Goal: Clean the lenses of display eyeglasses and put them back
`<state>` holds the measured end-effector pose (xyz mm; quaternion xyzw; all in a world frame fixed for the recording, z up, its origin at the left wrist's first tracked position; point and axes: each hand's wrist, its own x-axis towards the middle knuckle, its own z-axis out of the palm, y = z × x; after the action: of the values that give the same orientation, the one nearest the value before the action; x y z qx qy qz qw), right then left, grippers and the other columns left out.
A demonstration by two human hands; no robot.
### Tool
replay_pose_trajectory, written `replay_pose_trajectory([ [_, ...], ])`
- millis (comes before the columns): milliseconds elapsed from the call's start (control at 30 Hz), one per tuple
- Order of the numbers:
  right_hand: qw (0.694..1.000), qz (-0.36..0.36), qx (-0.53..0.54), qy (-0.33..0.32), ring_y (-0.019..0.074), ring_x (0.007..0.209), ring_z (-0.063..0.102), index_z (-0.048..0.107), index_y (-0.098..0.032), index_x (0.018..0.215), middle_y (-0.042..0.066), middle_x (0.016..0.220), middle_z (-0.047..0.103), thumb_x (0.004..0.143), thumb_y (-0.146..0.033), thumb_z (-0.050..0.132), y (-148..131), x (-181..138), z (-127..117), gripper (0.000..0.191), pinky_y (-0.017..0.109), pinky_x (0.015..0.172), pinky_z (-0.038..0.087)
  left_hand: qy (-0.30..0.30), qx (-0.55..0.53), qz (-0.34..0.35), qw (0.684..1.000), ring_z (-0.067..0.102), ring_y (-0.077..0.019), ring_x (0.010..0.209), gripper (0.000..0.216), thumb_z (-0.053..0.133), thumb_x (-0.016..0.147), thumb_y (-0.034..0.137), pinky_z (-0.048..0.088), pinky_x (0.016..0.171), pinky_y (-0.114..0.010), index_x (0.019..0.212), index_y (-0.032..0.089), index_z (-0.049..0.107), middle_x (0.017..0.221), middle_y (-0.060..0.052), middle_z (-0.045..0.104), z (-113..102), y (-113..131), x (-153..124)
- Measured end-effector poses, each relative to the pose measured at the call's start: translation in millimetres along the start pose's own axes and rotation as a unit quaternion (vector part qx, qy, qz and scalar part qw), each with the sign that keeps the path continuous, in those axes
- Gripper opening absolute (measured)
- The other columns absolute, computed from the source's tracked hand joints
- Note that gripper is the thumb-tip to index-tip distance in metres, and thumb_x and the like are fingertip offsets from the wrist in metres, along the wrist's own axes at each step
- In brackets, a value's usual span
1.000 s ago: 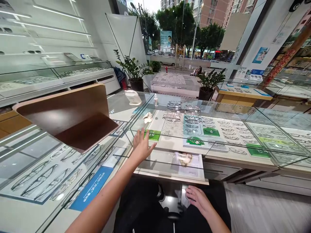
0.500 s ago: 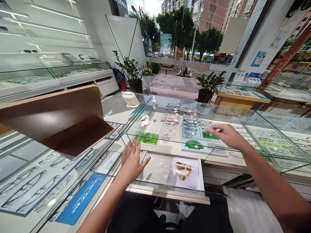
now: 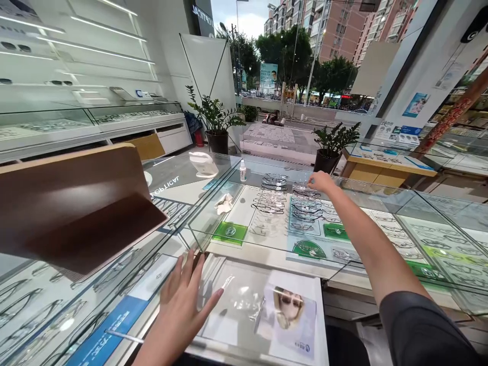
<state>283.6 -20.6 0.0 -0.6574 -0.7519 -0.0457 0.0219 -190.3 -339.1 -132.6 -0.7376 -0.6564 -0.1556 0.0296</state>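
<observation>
My left hand (image 3: 185,297) is spread with its fingers apart, resting by the glass counter's near corner, beside a pulled-out white drawer (image 3: 229,325). Nothing is in it. My right hand (image 3: 321,182) reaches over the glass top to the back end of the right-hand row of eyeglasses (image 3: 304,191). Its fingers are bent and pressed together at the right end of the rearmost pairs; whatever they pinch is too small to make out. Another row of eyeglasses (image 3: 271,195) lies to the left. In the drawer lies a plastic-wrapped packet with a sunglasses picture (image 3: 292,310).
A small white spray bottle (image 3: 243,171) and a crumpled cloth (image 3: 224,204) are on the counter's left part. A brown open case or board (image 3: 72,198) rises at left. Green signs (image 3: 230,232) lie among the displays. Potted plants (image 3: 217,119) stand behind the counter.
My right hand has moved away from me and to the left, to the rear eyeglasses. My left hand has shifted nearer, down and left in view, still spread. The camera view has also shifted.
</observation>
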Motion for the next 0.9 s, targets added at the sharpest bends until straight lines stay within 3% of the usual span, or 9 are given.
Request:
replay_pose_trajectory([
  [233, 0.998, 0.004, -0.028, -0.054, 0.0328, 0.119, 0.062, 0.081, -0.023, 0.096, 0.012, 0.106, 0.079, 0.084, -0.039, 0.075, -5, 37, 29, 0.021, 0.042, 0.107, 0.038, 0.020, -0.008, -0.005, 1.000, 0.009, -0.0391, 0.164, 0.088, 0.045, 0.100, 0.064, 0.028, 0.127, -0.061, 0.172, 0.023, 0.014, 0.178, -0.011, 0.011, -14, 11, -7],
  [433, 0.997, 0.008, -0.038, -0.063, 0.0288, 0.107, 0.066, 0.081, -0.022, 0.091, 0.010, 0.094, 0.079, 0.085, -0.030, 0.070, -6, 45, 37, 0.015, 0.043, 0.109, 0.036, 0.026, -0.005, 0.009, 1.000, 0.014, -0.0408, 0.163, 0.094, 0.052, 0.096, 0.065, 0.032, 0.124, -0.064, 0.172, 0.028, 0.011, 0.178, -0.011, 0.012, -10, 2, -10],
  [600, 0.997, 0.012, -0.047, -0.062, 0.0270, 0.102, 0.066, 0.080, -0.019, 0.085, 0.011, 0.086, 0.077, 0.081, -0.024, 0.070, -6, 46, 40, 0.012, 0.041, 0.109, 0.036, 0.014, -0.010, -0.005, 1.000, 0.013, -0.0422, 0.163, 0.091, 0.053, 0.096, 0.064, 0.036, 0.122, -0.065, 0.171, 0.025, 0.019, 0.178, -0.011, 0.013, -7, -3, -11],
  [767, 0.998, 0.022, -0.043, -0.034, 0.0255, 0.102, 0.067, 0.079, -0.016, 0.084, 0.013, 0.086, 0.077, 0.084, -0.016, 0.064, -12, 31, 31, 0.015, 0.040, 0.111, 0.033, 0.022, -0.014, -0.015, 1.000, 0.012, -0.0407, 0.164, 0.083, 0.049, 0.098, 0.063, 0.033, 0.124, -0.064, 0.168, 0.021, 0.032, 0.177, -0.013, 0.013, -4, -1, -10],
  [900, 0.999, 0.037, -0.024, 0.005, 0.0261, 0.104, 0.068, 0.080, -0.015, 0.091, 0.015, 0.096, 0.080, 0.088, -0.016, 0.059, -20, 10, 3, 0.022, 0.037, 0.105, 0.039, 0.017, -0.014, -0.024, 0.999, 0.013, -0.0420, 0.163, 0.082, 0.048, 0.098, 0.065, 0.034, 0.123, -0.066, 0.165, 0.017, 0.039, 0.176, -0.016, 0.016, -1, 0, -7],
])
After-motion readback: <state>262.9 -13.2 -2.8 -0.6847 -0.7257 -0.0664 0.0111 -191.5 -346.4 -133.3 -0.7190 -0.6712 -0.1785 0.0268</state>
